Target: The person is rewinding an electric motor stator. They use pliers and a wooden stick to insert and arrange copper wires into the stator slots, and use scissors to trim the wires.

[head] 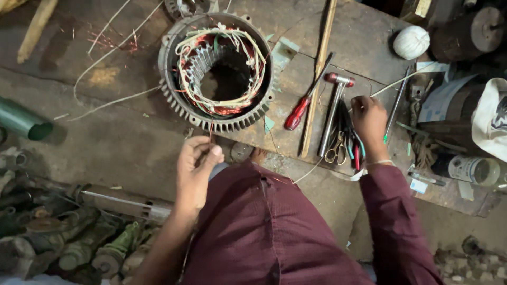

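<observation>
- Head view, looking straight down on a worn wooden bench [364,37], scarred, dusty, planks split at the seams.
- Round finned metal stator [216,71] at top centre, grey cast ribs around the rim, hollow bore, copper windings and pale lacing cord looped loosely inside.
- Thin copper wire [210,129] running down from the stator's near edge, hair-fine, reddish.
- Left hand [195,169] just below the stator, fingers nearly closed, thumb and forefinger pinching the wire's lower end.
- Right hand [369,124] over the tools at the bench's near right, fingers curled narrow around a thin white cord [401,80]; grip partly hidden, so firmness impossible to tell.
- Under that hand: hammer [334,113] with steel shaft and red-tipped head, scissors [336,150] with brass-coloured loops, pliers [358,153] with red and teal grips.
- Red-handled screwdriver [302,108] lying slantwise beside a long wooden stick [319,74], between stator and hammer.
- White ball of cord [412,42] at upper right, tightly wound, well apart from the hands.
- Maroon sleeve and cloth [274,232] filling the lower centre.
- Dark dirt floor at left, with a green pipe [24,122] and a heap of rusty motor parts [79,243] at lower left.
</observation>
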